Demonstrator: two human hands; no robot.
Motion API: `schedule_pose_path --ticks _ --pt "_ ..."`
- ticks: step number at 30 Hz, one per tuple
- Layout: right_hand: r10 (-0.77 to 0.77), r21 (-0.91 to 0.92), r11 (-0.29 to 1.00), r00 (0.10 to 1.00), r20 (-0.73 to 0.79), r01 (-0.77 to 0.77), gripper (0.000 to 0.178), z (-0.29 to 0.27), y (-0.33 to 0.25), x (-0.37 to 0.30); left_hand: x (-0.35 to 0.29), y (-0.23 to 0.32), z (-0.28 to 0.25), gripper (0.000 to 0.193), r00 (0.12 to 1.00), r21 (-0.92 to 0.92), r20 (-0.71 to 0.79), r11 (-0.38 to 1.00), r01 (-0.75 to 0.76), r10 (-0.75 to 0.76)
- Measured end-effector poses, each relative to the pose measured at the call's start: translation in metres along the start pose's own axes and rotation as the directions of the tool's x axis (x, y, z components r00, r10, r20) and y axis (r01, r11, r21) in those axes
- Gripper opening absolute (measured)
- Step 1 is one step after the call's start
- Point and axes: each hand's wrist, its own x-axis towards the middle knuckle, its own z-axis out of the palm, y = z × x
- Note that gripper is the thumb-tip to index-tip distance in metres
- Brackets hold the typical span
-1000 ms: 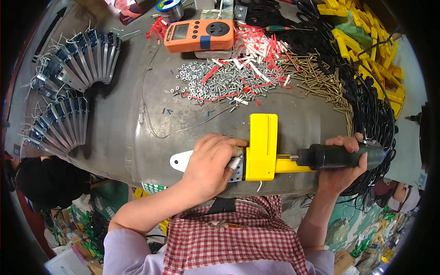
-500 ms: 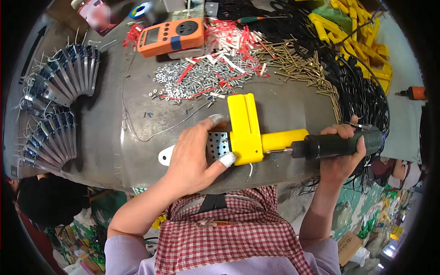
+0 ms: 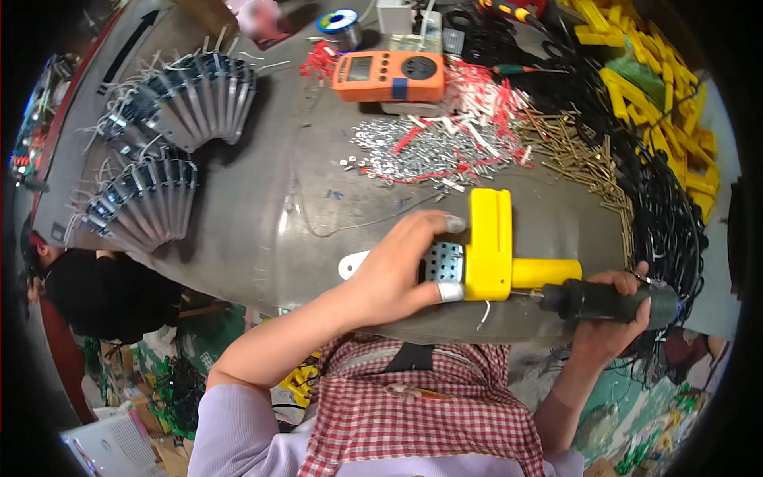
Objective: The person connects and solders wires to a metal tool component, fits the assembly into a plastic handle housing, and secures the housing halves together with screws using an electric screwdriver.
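My left hand, with light wraps on the thumb tip and a fingertip, closes around a perforated metal plate. That plate runs into a yellow plastic housing with a yellow handle pointing right. A white tab with a hole sticks out on the other side of the hand. My right hand grips a dark green electric screwdriver lying level. Its bit meets the housing's lower right side; whether a screw is there is hidden. A short white wire hangs below the housing.
Beyond my hands lie piled small screws and nuts, red and white sleeves, long brass screws and an orange multimeter. Black cables and yellow parts fill the right; finned metal assemblies stand left. Someone in black is lower left.
The view has swung left, so the bench and both hands appear farther right. The screwdriver body is closer to the yellow housing, and less of its bit shows. Both hands keep their grips.
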Motion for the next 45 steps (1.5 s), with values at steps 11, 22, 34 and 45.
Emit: schedule_pose_path --ticks 11,22,34,45 --pt "0.022 -0.028 0.999 0.999 0.047 -0.021 0.047 -0.007 -0.002 0.001 0.004 -0.071 -0.094 0.03 0.995 0.757 -0.039 0.653 -0.033 0.095" --pt "0.011 -0.046 0.999 1.0 -0.024 -0.013 0.052 0.001 0.003 0.003 -0.034 0.012 -0.002 0.021 0.982 0.231 -0.184 0.973 0.012 0.031" --pt "0.067 0.05 0.997 0.998 -0.02 -0.066 0.038 -0.003 0.002 0.005 -0.04 0.011 0.026 0.021 0.967 0.172 -0.254 0.984 0.045 0.0" --pt "0.042 0.022 0.999 0.997 -0.07 -0.04 0.041 0.01 0.011 -0.002 -0.041 0.004 0.023 0.033 0.975 0.304 -0.186 0.951 -0.064 0.125"
